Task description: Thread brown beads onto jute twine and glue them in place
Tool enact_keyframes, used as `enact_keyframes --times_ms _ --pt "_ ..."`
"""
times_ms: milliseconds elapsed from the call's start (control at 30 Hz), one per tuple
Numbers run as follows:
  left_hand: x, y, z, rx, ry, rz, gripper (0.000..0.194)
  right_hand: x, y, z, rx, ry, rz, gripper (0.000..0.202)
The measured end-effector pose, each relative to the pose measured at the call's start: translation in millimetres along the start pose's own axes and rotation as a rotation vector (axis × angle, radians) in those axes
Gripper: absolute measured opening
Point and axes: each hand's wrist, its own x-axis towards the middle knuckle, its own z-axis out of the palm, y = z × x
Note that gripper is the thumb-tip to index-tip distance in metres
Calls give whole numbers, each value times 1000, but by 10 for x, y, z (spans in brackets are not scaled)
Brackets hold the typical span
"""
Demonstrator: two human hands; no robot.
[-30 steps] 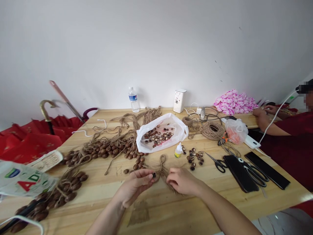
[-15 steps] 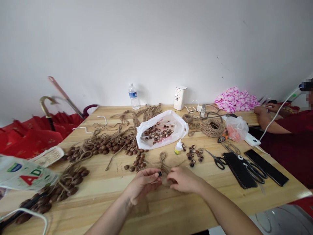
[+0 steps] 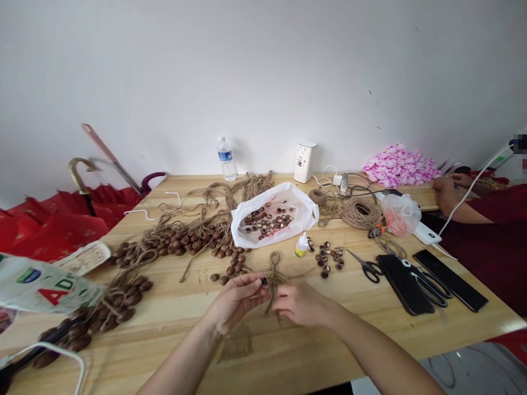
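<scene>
Your left hand (image 3: 236,299), at lower center of the frame, has thumb and forefinger pinched on a small dark shell (image 3: 264,281), its other fingers loosely curled below. The shell sits right at those fingertips, on the side facing your right hand (image 3: 302,303), and apart from it. Your right hand is half closed, fingers bent toward the twine (image 3: 274,264); you may have a strand in it, but I cannot tell. The twine lies between your hands, its loop pointing up the frame just beyond your fingertips and its loose ends spread out below and to the sides.

Just above your left hand, a few nuts (image 3: 235,266) lie on the table (image 3: 164,329). Up and right of the twine, you have the glue bottle (image 3: 302,246) standing upright, with loose shell halves (image 3: 328,253) to its right. Above them, at the center of the frame, the white bag (image 3: 249,237) lies with its mouth toward you, more shell pieces (image 3: 269,222) inside. Right of the halves are your scissors (image 3: 370,270), beside a black phone (image 3: 405,288).
</scene>
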Motion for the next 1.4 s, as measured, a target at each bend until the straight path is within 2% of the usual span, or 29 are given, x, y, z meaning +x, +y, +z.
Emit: enact_keyframes --times_ms 167,333,433,533,667,800,1100,1400 --pt "1 -38 -5 10 24 -83 19 9 13 102 35 -13 1 18" --pt "1 -10 -22 46 43 -123 20 21 50 62 81 38 61 11" --pt "-9 18 -20 92 34 -111 23 48 87 46 290 226 103 10" --pt "-11 10 -16 146 8 -111 27 86 122 101 598 403 175 12" --pt "5 -30 -18 172 -27 -84 29 133 148 214 1019 388 340 14" --pt "20 -50 -18 150 -34 -60 30 160 154 226 1210 448 373 22" --pt "56 -85 -31 123 -10 -34 26 136 132 161 1110 385 335 20" --pt "39 -118 -7 157 -33 -35 24 151 79 157 933 508 272 17"
